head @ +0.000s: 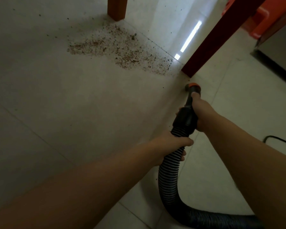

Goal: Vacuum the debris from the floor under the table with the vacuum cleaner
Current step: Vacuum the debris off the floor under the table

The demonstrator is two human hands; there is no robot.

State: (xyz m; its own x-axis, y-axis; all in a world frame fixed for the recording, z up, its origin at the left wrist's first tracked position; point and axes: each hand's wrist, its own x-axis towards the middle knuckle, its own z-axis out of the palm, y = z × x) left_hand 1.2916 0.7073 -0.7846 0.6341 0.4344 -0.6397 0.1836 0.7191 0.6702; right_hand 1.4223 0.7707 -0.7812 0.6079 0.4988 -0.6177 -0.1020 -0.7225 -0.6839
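Floor (73,129): pale tile, grout lines running diagonally; the shaded zone under the table takes up most of the upper left.

Table legs: far table leg (117,8) at the top edge, near table leg (221,38) slanting down from the top right corner to its foot. These two bound the work area.

Debris (120,48): a brown granular patch lying between the two legs, densest at its left end, thinning toward the near leg's foot; stray specks scattered beyond it. Judged untouched, so the cleaning is at its start.

Hose (170,179): black, ribbed, curving in from the bottom right edge and rising to your hands. Its long axis there runs from lower left up toward the near leg.

Your left hand (173,146) is wrapped around the hose just behind the cuff, likely to take the weight and steer.

Your right hand (201,113) grips the black wand handle ahead of it, to aim the tip.

Nozzle (192,87): orange-ringed tip, pointing at the floor just short of the near leg's foot, still apart from the main patch. You would need to swing it left.

Power cord (277,139): at the right edge.
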